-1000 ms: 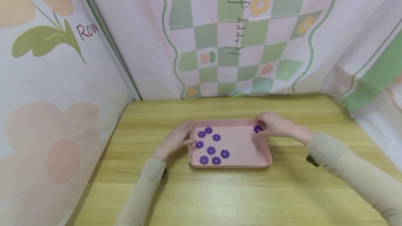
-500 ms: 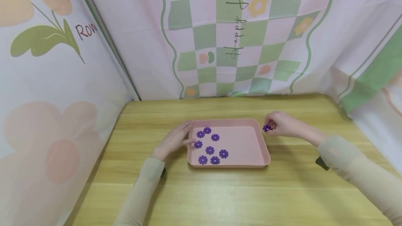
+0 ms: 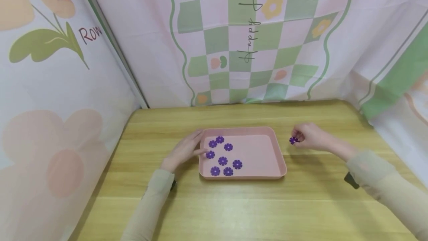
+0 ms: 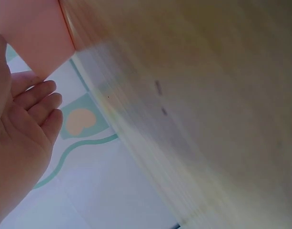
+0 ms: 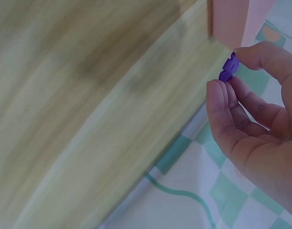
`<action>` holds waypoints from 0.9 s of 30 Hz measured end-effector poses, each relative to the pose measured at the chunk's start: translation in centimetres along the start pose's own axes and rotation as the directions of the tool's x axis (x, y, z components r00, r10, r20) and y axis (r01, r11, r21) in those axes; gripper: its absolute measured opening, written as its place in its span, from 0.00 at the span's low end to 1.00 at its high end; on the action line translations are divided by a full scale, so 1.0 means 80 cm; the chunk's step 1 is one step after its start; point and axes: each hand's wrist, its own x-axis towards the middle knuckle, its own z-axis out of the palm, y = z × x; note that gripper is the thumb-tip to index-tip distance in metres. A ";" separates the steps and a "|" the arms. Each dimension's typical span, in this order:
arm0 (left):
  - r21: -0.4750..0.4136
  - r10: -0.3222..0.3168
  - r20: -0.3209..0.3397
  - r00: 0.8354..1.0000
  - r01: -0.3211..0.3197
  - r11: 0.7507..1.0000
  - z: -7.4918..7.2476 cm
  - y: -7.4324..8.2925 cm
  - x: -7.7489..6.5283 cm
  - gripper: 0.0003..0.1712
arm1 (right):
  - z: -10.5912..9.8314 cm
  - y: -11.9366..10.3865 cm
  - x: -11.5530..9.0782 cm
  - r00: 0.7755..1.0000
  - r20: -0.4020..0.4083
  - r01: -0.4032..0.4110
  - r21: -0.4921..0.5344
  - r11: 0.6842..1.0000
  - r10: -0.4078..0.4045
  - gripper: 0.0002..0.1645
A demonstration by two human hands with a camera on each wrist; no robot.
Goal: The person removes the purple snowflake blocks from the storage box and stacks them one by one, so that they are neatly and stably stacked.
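A purple notched plastic disc (image 3: 293, 140), the snowflake-shaped building kind, is pinched between the thumb and fingertips of my right hand (image 3: 311, 137). The hand is off the tray's right side, above the table; the right wrist view shows the disc (image 5: 229, 67) edge-on at the fingertips. My left hand (image 3: 182, 152) rests at the left end of the pink tray (image 3: 279, 151), fingers nearly straight along its outside and thumb reaching over the rim. Several more discs (image 3: 237, 164) lie flat in the tray's left half. In the left wrist view, fingertips (image 4: 49, 87) are at the tray's corner.
The tray sits on a wood-grain table (image 3: 240, 207). Behind the table hangs a checked, flowered curtain (image 3: 240, 40), with a printed sheet (image 3: 50, 96) at the left and more cloth (image 3: 394, 84) at the right.
My right hand has carried the pinched disc from inside the tray's back right corner out past its right rim, over the table. My left hand and the other discs stay in place.
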 end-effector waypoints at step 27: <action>0.001 -0.001 -0.012 1.000 0.001 1.000 0.003 -0.003 0.000 0.49 | 0.027 0.041 -0.025 0.989 0.063 -0.137 0.023 0.990 0.135 0.14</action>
